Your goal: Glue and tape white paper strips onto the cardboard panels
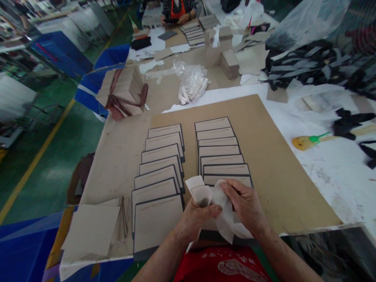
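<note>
Both my hands hold thin white paper pieces (225, 205) in front of my body, over the near edge of the table. My left hand (198, 217) grips a bunched, curled part, its thumb lying across the front. My right hand (245, 201) pinches the upper edge of a piece between thumb and fingers; the rest hangs down. Beneath and behind them lies a right column of overlapping beige panels (221, 150) with dark edges, its nearest part hidden by my hands. A left column of like panels (158, 219) runs beside it.
Beige boards (89, 227) are piled at the near left corner. A strapped stack of boards (123, 90) and a clear plastic bag (192, 82) stand farther back. A yellow bottle (304, 143) lies right, near dark strips (317, 64). A co-worker (178, 11) sits across the table.
</note>
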The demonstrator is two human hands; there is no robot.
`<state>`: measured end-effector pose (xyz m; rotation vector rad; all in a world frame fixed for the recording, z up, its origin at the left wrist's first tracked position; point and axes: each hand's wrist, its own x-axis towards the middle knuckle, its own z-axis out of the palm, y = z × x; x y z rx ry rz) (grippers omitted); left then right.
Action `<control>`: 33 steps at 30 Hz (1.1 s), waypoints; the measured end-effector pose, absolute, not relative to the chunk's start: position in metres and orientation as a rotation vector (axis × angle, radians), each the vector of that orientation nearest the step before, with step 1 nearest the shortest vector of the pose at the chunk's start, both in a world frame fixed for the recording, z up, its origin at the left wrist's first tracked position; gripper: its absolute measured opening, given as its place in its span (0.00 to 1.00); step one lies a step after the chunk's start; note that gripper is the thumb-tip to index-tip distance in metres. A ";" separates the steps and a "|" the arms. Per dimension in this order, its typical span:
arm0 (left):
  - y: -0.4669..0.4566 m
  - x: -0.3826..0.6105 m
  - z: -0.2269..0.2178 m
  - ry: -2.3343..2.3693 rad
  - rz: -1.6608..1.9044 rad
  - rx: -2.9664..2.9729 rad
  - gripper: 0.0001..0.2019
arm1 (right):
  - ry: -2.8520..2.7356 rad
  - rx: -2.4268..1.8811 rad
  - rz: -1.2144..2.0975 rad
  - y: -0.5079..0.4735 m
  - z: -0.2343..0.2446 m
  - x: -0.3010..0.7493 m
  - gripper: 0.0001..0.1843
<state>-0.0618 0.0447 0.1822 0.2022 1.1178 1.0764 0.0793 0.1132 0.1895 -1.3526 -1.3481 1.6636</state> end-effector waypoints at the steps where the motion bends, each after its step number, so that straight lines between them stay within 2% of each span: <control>1: 0.044 -0.061 0.182 1.080 1.067 0.193 0.19 | -1.307 -1.358 1.678 0.112 0.189 0.078 0.18; 5: 0.040 -0.057 0.181 0.923 0.995 0.168 0.25 | -1.127 -1.388 1.667 0.109 0.187 0.069 0.20; 9: 0.037 -0.058 0.180 0.909 0.955 0.158 0.27 | -0.906 -1.456 1.605 0.110 0.187 0.060 0.21; 15: 0.030 -0.078 0.166 1.066 0.869 0.301 0.17 | -0.822 -1.396 1.412 0.122 0.191 0.064 0.20; 20: 0.023 -0.098 0.154 1.083 0.973 0.173 0.16 | -0.848 -1.377 1.320 0.123 0.204 0.069 0.19; 25: 0.019 -0.112 0.150 0.984 0.953 0.034 0.26 | -0.862 -1.447 1.198 0.119 0.220 0.076 0.16; 28: 0.016 -0.118 0.148 0.984 1.058 -0.079 0.22 | -0.775 -1.475 1.170 0.115 0.225 0.078 0.18; 33: 0.016 -0.120 0.151 0.738 1.361 -0.321 0.20 | -0.862 -1.518 1.186 0.101 0.227 0.069 0.19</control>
